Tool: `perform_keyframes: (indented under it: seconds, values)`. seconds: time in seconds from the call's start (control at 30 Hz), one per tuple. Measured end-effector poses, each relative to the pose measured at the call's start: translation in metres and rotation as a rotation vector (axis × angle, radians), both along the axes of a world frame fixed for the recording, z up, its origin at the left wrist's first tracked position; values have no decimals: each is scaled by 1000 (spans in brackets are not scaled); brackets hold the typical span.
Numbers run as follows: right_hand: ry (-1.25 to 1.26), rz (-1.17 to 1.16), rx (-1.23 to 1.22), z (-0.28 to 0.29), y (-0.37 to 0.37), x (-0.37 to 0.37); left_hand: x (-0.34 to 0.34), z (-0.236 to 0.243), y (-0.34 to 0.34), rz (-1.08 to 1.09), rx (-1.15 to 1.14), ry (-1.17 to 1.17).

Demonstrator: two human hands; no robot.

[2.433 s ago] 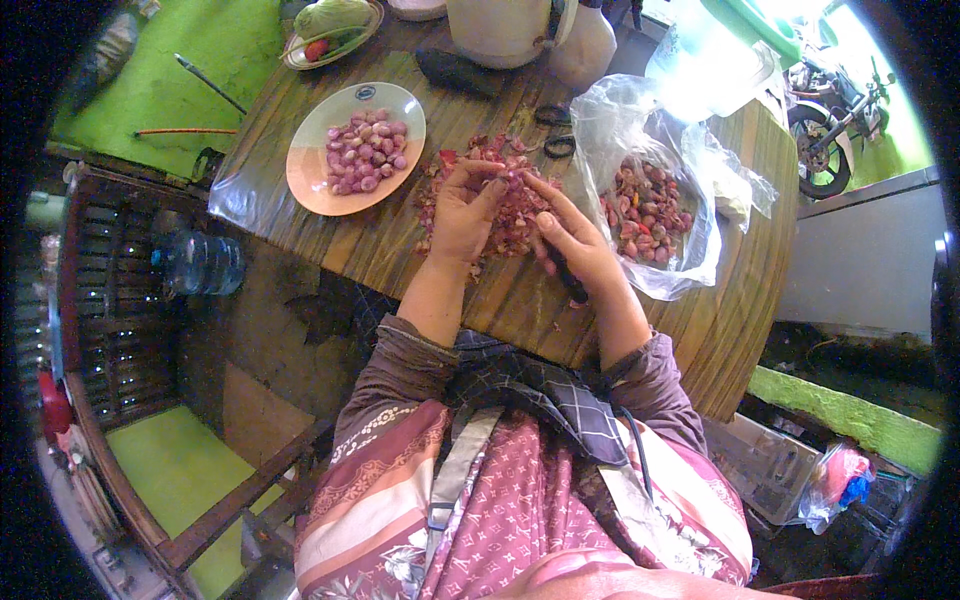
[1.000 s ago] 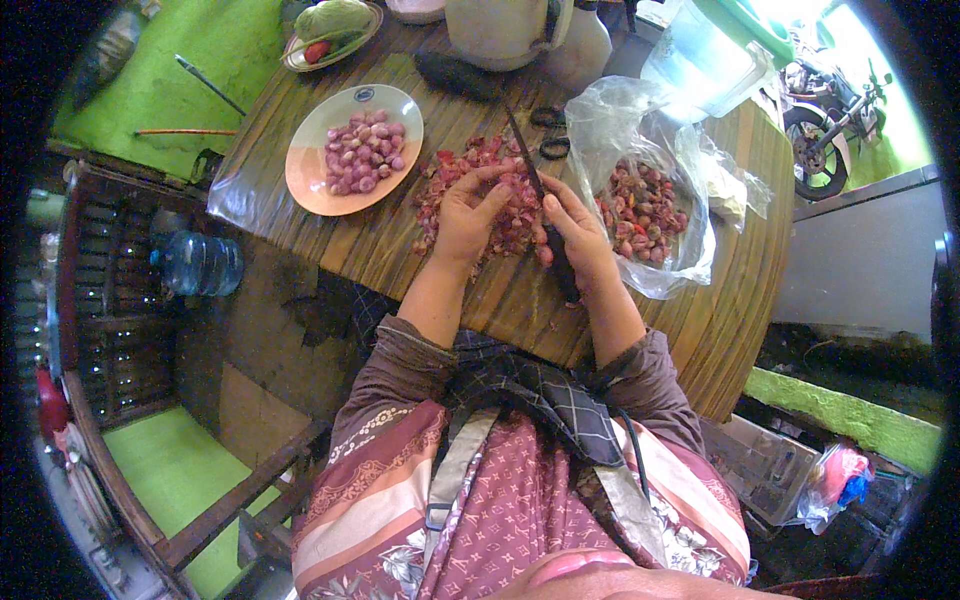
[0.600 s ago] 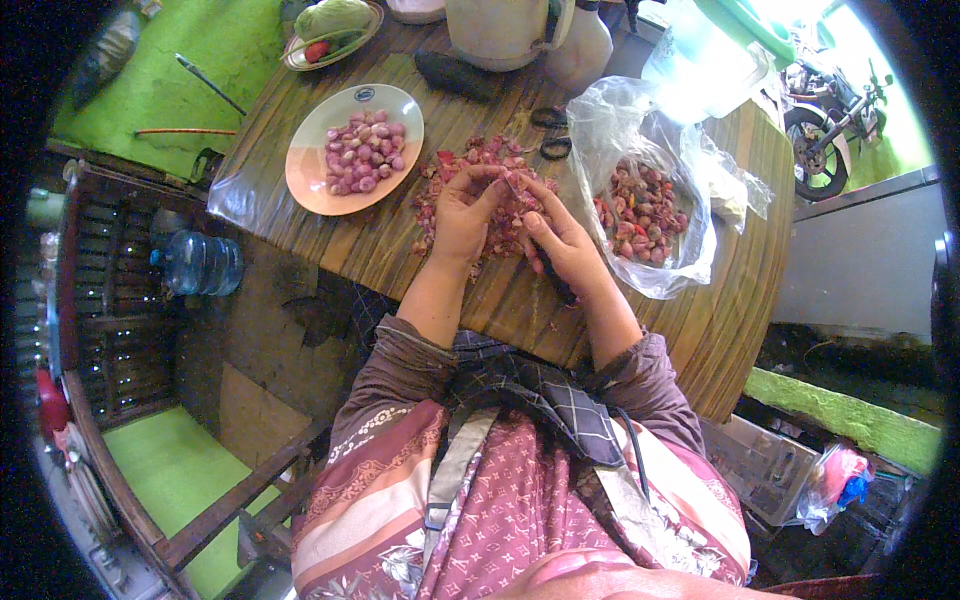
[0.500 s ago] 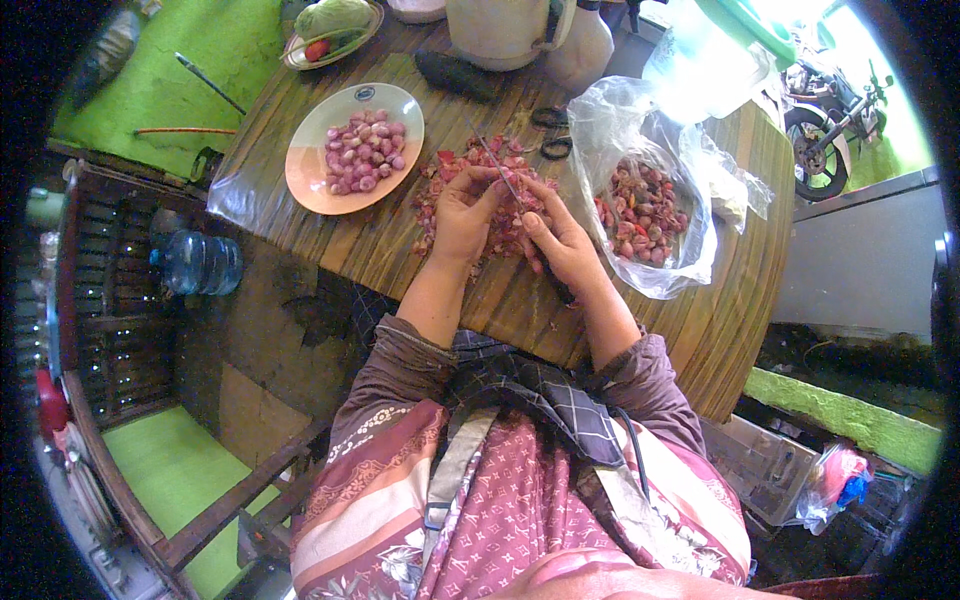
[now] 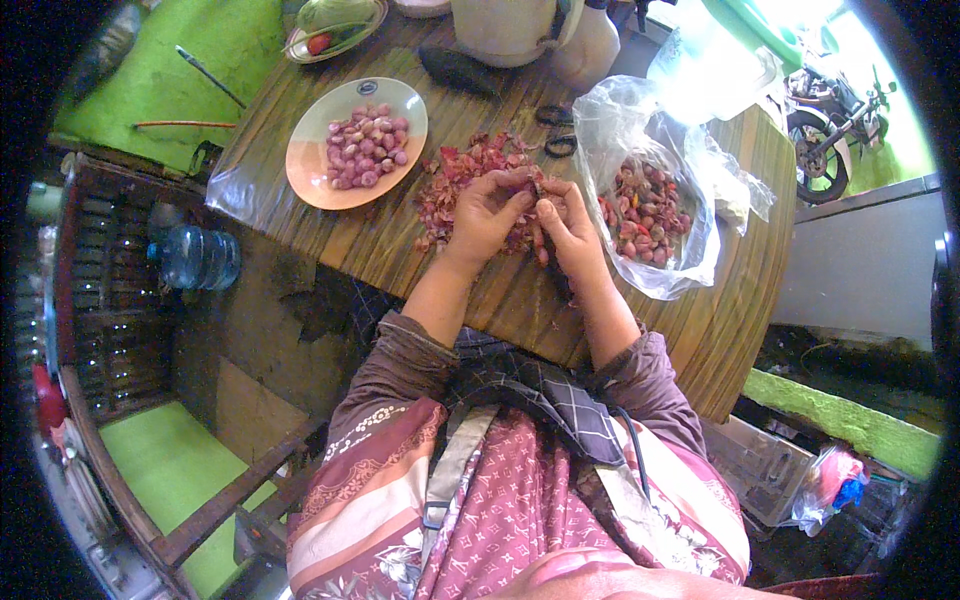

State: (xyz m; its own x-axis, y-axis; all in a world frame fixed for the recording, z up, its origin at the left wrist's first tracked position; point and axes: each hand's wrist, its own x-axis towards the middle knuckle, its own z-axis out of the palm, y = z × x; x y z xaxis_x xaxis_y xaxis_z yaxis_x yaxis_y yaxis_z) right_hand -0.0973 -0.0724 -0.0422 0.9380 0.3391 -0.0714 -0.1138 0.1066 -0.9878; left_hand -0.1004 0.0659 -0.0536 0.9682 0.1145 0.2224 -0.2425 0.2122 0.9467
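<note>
My left hand (image 5: 490, 215) and my right hand (image 5: 568, 225) meet fingertip to fingertip over a heap of red shallot skins (image 5: 480, 165) on the table. The left fingers are closed in a pinch round something small, mostly hidden. My right hand is closed too, around a thin knife (image 5: 538, 180) whose blade barely shows between the fingers. To the left, an oval plate (image 5: 303, 185) holds many peeled pink shallots (image 5: 366, 147). On the right, a clear plastic bag (image 5: 600, 110) lies spread open, with unpeeled shallots and a few red chillies (image 5: 645, 215) inside.
Black-handled scissors (image 5: 558, 130) lie beyond the skins, near a dark oblong object (image 5: 455, 70). A pale pitcher (image 5: 505, 30) stands at the table's back. Far left is a plate (image 5: 300, 55) of vegetables. The table's (image 5: 520, 315) near edge runs before my body.
The knife blade, which pointed up and left across the fingers, has turned and is nearly hidden. Both hands have shifted slightly right and drawn closer together at the fingertips.
</note>
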Motion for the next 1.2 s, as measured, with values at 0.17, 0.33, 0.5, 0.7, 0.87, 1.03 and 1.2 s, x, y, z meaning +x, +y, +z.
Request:
perform_keyframes:
  seconds: [0.17, 0.33, 0.5, 0.7, 0.87, 1.03, 1.2]
  values:
    - [96, -13, 112, 10, -5, 5, -5, 10, 0, -86, 29, 65]
    - [139, -28, 99, 14, -10, 10, -5, 27, 31, 242, 200, -64]
    - [148, 7, 77, 11, -6, 6, 12, 46, 111, 468, 123, -65]
    - [176, 38, 77, 8, -6, 9, 29, 74, 92, 733, 1090, -180]
    - [-50, -28, 25, -37, -5, 14, 43, 82, -29, 58, 874, -294]
    - [-407, -53, -217, -91, -8, 39, 57, 77, -100, -423, 1524, -92]
    - [-369, 106, -180, -100, -5, 38, 62, 63, -108, -499, 1728, 70]
